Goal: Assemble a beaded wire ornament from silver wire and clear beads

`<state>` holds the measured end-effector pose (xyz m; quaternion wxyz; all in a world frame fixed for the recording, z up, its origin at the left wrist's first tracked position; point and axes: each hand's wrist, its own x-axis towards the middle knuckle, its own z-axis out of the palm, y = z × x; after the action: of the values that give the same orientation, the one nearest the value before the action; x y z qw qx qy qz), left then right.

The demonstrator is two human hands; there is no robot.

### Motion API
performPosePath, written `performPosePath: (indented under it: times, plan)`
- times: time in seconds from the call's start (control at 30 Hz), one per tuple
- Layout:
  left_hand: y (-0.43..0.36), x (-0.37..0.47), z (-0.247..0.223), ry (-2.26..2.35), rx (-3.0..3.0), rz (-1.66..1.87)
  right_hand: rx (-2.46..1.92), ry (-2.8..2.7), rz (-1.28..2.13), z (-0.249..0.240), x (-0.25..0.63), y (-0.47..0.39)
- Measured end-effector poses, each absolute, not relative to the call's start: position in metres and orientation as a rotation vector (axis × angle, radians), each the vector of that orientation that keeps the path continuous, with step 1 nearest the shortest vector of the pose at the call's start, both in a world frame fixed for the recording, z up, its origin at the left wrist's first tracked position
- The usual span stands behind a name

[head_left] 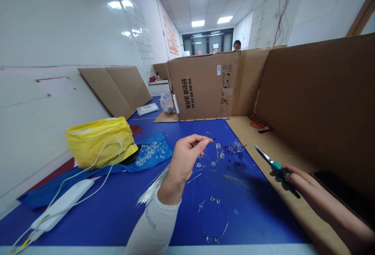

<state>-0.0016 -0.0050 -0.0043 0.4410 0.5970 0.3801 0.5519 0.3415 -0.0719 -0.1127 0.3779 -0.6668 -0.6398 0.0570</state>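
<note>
My left hand (184, 157) is raised over the blue table, thumb and forefinger pinched on a thin wire strung with clear beads (213, 164). The strand hangs in a loose loop to the right of the fingers. Further right, my right hand (290, 177) grips long-nose pliers (277, 167) with green handles, their narrow tip pointing up and left, apart from the wire. Below, a wire ring with several clear beads (227, 223) lies on the table. Beside my left wrist lies a bundle of straight silvery wires (152, 188).
Clear beads (150, 151) lie on blue cloth beside a yellow bag (99, 141). A white power strip (63, 204) with cable lies left. Black rings (239, 165) and small clear pieces (234, 147) sit right of centre. Cardboard (205, 87) walls the back; red-handled scissors (257, 124) lie right.
</note>
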Motion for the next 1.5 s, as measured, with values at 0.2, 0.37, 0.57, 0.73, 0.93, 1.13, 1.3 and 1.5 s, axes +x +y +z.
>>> performPosePath:
  times: [0.2, 0.37, 0.57, 0.73, 0.93, 1.13, 1.3, 1.5]
  plan:
    - [-0.007, 0.001, -0.005, 0.952, 1.496, 1.375, -1.428, -1.813, 0.279, -0.046, 0.271, -0.094]
    - [-0.011, 0.003, -0.004, 0.978, 1.521, 1.409, -1.404, -1.964, 0.064, -0.022, 0.245, -0.097]
    - [-0.012, 0.001, -0.006, 0.978, 1.562, 1.399, -1.387, -2.003, -0.206, -0.013, 0.236, -0.09]
    - [-0.011, 0.001, -0.008, 0.986, 1.595, 1.404, -1.335, -2.028, -0.364, -0.011, 0.235, -0.088]
    - [-0.011, 0.001, -0.008, 0.986, 1.609, 1.402, -1.317, -2.044, -0.442, -0.012, 0.237, -0.086]
    - [-0.011, 0.002, -0.007, 0.977, 1.6, 1.402, -1.331, -2.046, -0.457, -0.014, 0.238, -0.087]
    - [-0.011, 0.003, -0.008, 0.976, 1.6, 1.4, -1.329, -2.045, -0.452, -0.014, 0.238, -0.087]
    - [-0.012, 0.002, -0.008, 0.967, 1.591, 1.4, -1.322, -2.042, -0.467, -0.014, 0.238, -0.087]
